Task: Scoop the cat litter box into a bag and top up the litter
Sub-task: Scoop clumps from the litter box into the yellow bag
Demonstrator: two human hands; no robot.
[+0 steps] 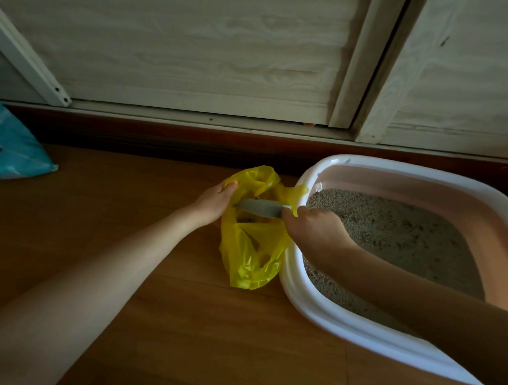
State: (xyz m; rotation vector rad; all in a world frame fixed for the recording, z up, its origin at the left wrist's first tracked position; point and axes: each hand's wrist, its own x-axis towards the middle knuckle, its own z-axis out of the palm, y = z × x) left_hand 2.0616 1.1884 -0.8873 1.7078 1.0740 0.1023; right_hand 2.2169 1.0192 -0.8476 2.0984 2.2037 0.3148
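Note:
A yellow plastic bag [252, 250] lies on the wooden floor just left of the litter box [323, 307], a white-rimmed tub with pink inner walls holding grey litter [395, 226]. My left hand [215, 204] grips the bag's left edge and holds its mouth apart. My right hand [315, 229] grips the handle of a grey scoop [259, 207], whose blade reaches leftwards into the bag's mouth. A few dark bits show inside the bag beneath the scoop.
A teal litter sack [12, 149] lies at the far left on the floor. Pale wood-grain sliding doors [209, 46] on a track and a dark baseboard [162, 134] run along the back. Bare wooden floor [199, 334] lies between my arms.

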